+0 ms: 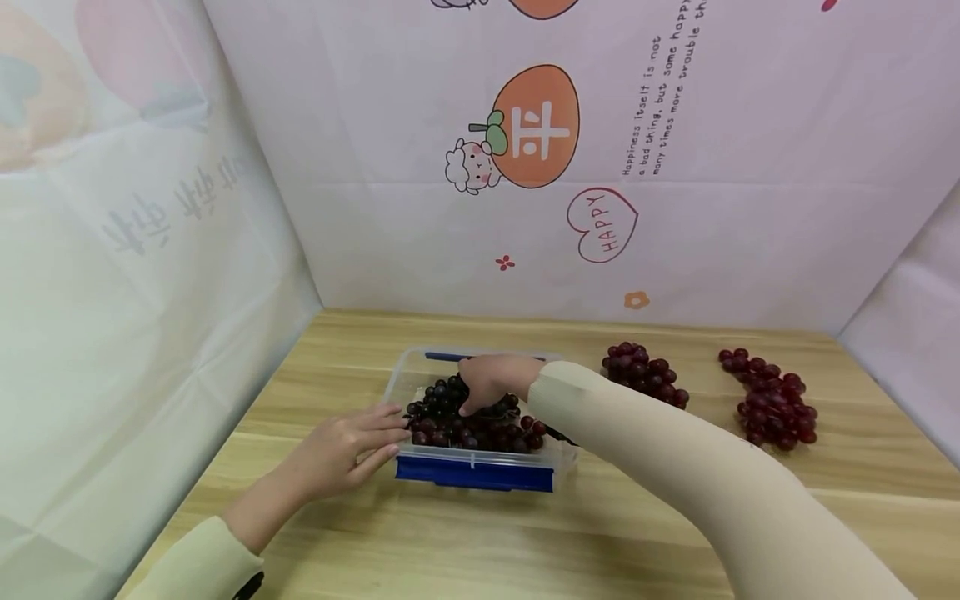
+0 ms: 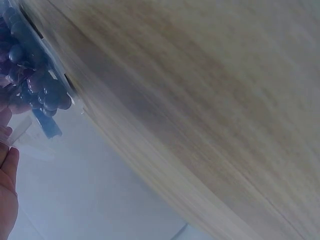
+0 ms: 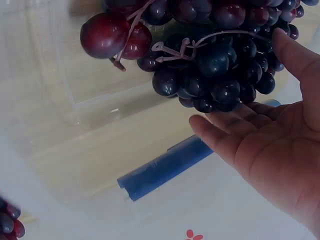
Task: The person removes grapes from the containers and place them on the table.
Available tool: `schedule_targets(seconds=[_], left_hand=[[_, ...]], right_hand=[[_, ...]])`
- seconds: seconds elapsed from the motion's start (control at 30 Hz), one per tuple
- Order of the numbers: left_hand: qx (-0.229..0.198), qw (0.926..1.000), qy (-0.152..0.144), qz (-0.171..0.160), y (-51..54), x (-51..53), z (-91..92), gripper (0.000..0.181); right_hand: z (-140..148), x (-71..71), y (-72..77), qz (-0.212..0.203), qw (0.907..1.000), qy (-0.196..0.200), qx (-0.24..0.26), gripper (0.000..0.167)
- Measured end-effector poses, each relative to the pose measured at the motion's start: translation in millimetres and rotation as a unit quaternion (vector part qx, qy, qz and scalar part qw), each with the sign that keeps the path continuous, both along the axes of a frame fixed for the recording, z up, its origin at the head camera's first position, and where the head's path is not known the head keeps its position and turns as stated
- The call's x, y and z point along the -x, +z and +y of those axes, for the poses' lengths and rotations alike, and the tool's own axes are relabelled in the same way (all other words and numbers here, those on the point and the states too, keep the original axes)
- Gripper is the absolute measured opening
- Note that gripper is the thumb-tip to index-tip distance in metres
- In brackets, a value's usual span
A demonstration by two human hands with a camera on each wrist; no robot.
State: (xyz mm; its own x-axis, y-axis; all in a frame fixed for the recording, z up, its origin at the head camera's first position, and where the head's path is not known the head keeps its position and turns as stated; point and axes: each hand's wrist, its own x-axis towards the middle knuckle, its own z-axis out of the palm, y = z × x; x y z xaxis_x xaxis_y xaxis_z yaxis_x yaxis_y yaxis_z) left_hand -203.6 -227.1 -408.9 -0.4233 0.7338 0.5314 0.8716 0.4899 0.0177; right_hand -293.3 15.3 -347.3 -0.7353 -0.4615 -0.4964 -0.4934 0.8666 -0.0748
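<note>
A clear plastic box (image 1: 401, 375) with blue latches holds bunches of grapes, a near-black one (image 1: 446, 396) at the back and a dark red one (image 1: 487, 435) along the front. My right hand (image 1: 491, 382) reaches into it from above and holds the black bunch. In the right wrist view, the thumb (image 3: 287, 47) lies against one side of that bunch, and the other fingers are on the opposite side, partly hidden behind the grapes. My left hand (image 1: 352, 446) rests its extended fingers on the box's left side; only part of it shows in the left wrist view.
Two more bunches of red grapes lie on the wooden table (image 1: 360, 542) to the right of the box, a nearer bunch (image 1: 645, 375) partly behind my right sleeve and a farther bunch (image 1: 776, 404). Printed white sheets (image 1: 420, 250) hang behind and at both sides.
</note>
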Motion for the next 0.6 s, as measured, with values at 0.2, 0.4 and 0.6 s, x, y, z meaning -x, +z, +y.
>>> schedule_targets(seconds=[0.2, 0.4, 0.6], left_hand=[[-0.005, 0.9998, -0.010, 0.017, 1.8, 0.5, 0.7, 0.028], [-0.004, 0.9999, -0.008, 0.012, 1.5, -1.3, 0.7, 0.025], [0.002, 1.0000, 0.001, 0.006, 0.0, -0.3, 0.6, 0.027]], right_hand=[[-3, 1.1, -3.1, -0.001, 0.9998, -0.010, 0.018, 0.082], [-8, 3.7, -10.1, 0.020, 0.9997, 0.002, 0.013, 0.080], [-11, 3.8, -14.6, 0.026, 0.9995, 0.021, -0.003, 0.075]])
